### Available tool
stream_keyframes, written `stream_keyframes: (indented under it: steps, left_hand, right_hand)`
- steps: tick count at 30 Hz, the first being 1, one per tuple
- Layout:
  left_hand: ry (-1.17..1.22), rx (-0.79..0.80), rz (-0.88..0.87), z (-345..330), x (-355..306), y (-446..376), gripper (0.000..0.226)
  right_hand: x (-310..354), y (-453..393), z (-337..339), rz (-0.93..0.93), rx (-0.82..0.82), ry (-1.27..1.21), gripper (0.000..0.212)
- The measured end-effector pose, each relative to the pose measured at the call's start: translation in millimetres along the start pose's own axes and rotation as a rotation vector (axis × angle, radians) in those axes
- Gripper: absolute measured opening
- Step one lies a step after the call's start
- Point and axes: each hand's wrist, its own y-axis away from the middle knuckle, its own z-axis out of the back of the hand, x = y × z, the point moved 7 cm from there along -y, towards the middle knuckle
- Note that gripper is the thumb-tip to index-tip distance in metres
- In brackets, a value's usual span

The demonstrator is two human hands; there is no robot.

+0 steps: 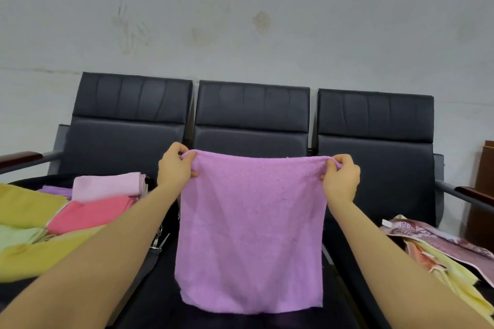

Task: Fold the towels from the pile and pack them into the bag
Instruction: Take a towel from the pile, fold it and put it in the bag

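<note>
Both arms outstretched, left grip (176, 165) and right grip (340, 177) pinching.

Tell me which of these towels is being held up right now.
The purple towel: the left hand and right hand pinch its top corners so it hangs open. The pink towel and coral towel lie folded at left.

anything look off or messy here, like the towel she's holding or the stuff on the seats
Nothing stands out. The purple towel hangs flat and level, pinched at its top corners by the left hand and right hand. Folded towels lie to the left; loose towels lie rumpled on the right seat.
</note>
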Motion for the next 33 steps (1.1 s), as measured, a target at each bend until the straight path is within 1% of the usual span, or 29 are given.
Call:
stream_keyframes:
  steps: [2, 5, 9, 11, 14, 18, 23, 26, 29, 31, 33]
  left_hand:
    - [0.016, -0.003, 0.038, -15, 20, -4, 0.016]
    - [0.050, 0.015, 0.065, -38, 39, -21, 0.015]
    - [0.104, -0.008, 0.089, -65, 45, -55, 0.019]
    - [0.130, -0.043, 0.064, -73, 38, -70, 0.015]
    - [0.164, -0.088, -0.028, -80, 25, -81, 0.013]
    - [0.188, -0.131, -0.091, -75, 15, -61, 0.009]
    - [0.135, -0.178, -0.044, -59, 38, -13, 0.006]
    - [-0.030, -0.218, 0.038, -50, 62, 15, 0.009]
    - [-0.109, -0.190, 0.162, -45, 87, 46, 0.009]
    - [-0.162, -0.154, 0.228, -45, 105, 65, 0.012]
    - [-0.228, -0.126, 0.265, -45, 125, 77, 0.019]
  right_hand:
    - [-20, -1, -16, -0.036, 0.044, 0.008, 0.009]
    - [-43, -11, -37, -0.067, 0.085, -0.067, 0.010]
    - [-53, -35, -59, -0.084, 0.060, -0.166, 0.013]
    - [-48, -48, -71, -0.053, 0.043, -0.186, 0.014]
    - [-32, -58, -85, -0.009, 0.022, -0.259, 0.011]
    - [-21, -52, -84, 0.047, 0.048, -0.296, 0.010]
    - [-43, -15, -65, 0.045, 0.119, -0.235, 0.009]
    - [-63, 10, -52, 0.002, 0.135, -0.172, 0.008]
    - [-89, 33, -43, -0.036, 0.114, -0.062, 0.014]
    - [-110, 47, -41, -0.069, 0.107, 0.052, 0.013]
    - [-133, 60, -41, -0.159, 0.120, 0.163, 0.014]
